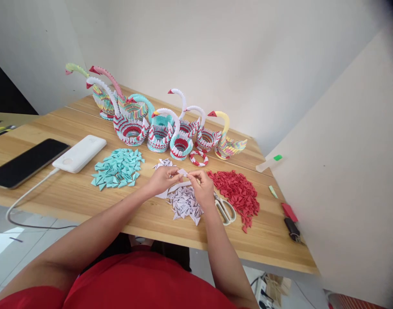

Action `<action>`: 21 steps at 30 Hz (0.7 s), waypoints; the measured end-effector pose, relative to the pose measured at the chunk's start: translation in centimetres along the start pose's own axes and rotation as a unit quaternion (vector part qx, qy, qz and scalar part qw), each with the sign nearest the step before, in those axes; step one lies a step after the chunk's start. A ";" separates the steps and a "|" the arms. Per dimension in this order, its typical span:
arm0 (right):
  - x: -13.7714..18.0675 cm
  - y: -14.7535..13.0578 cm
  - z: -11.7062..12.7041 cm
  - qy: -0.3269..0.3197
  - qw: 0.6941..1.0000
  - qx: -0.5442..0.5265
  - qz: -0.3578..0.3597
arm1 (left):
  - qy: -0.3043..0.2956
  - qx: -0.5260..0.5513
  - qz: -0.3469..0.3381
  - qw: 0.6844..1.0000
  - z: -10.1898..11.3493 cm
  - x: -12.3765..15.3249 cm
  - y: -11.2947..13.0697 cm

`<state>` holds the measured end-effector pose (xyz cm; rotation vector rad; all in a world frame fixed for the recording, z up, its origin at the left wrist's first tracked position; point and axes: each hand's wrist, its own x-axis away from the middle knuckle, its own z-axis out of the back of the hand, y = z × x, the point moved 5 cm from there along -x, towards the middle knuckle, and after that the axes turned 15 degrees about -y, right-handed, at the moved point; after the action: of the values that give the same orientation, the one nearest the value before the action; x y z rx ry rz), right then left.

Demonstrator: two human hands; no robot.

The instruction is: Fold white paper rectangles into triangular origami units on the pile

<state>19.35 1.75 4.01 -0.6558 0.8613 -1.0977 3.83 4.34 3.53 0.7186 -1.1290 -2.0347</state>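
Observation:
Between my two hands is a small white piece of paper (pixel 182 172), held just above the table. My left hand (pixel 164 179) pinches its left side, and the fingers of my right hand (pixel 201 185) pinch its right side. Right below them lies a pile of folded white paper triangles (pixel 185 204). A smaller heap of white triangles (pixel 164 163) sits just behind my left hand. Beside my right wrist are scissors with pale handles (pixel 227 212), their blades partly hidden.
Turquoise triangles (pixel 119 168) lie to the left, red triangles (pixel 236 193) to the right. Several folded-paper swans (pixel 131 131) stand along the back, with a red-and-white paper ring (pixel 199 158) before them. A phone (pixel 27 163), a cabled power bank (pixel 80 153) and a key fob (pixel 292 228) are on the table.

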 end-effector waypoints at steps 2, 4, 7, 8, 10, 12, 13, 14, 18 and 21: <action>0.0 0.4 -0.1 0.008 0.999 -0.029 -0.016 | 0.011 0.004 0.002 1.000 0.0 0.0 0.1; 0.0 0.8 -0.2 0.019 0.998 -0.056 -0.030 | 0.014 0.032 0.007 0.999 -0.2 0.0 0.1; 0.0 1.0 -0.3 0.038 0.996 -0.078 -0.031 | -0.010 0.128 0.019 0.991 -0.8 -0.1 -0.2; 0.1 1.0 -0.3 0.042 0.995 -0.082 -0.029 | -0.019 0.159 0.024 0.987 -1.0 -0.2 -0.3; 0.1 0.9 -0.4 0.041 0.995 -0.085 -0.026 | -0.024 0.197 0.029 0.980 -1.3 -0.2 -0.5; 0.0 0.7 -0.6 0.032 0.995 -0.088 -0.024 | -0.014 0.215 0.028 0.976 -1.4 -0.3 -0.7; 0.0 0.6 -0.7 0.025 0.995 -0.091 -0.022 | -0.008 0.225 0.023 0.974 -1.3 -0.3 -0.8; 0.0 0.5 -0.8 0.018 0.995 -0.095 -0.019 | -0.003 0.237 0.017 0.971 -1.3 -0.3 -0.9; -0.1 0.4 -1.3 -0.013 0.994 -0.110 -0.008 | -0.007 0.295 -0.002 0.955 -1.1 -0.4 -0.9; -0.2 0.5 -1.4 -0.043 0.992 -0.118 -0.010 | -0.001 0.305 0.006 0.952 -0.9 -0.3 -1.0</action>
<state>18.30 2.03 2.93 -0.9026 0.9197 -0.9861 4.37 4.56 2.28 0.9966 -1.7847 -1.6682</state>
